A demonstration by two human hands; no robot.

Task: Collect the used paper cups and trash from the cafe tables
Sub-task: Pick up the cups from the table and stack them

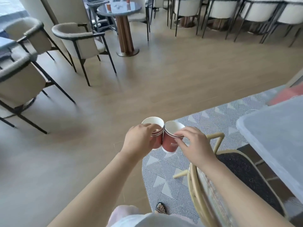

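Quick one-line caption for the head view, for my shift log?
Left hand and right hand hold the left cup against the right cup; more red cups sit on the far table.

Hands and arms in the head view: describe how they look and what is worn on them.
The left hand and right hand are bare, without gloves. The left forearm and right forearm are bare down to the frame's bottom edge: no sleeves, watch or bracelet show. A pale fabric garment shows between them.
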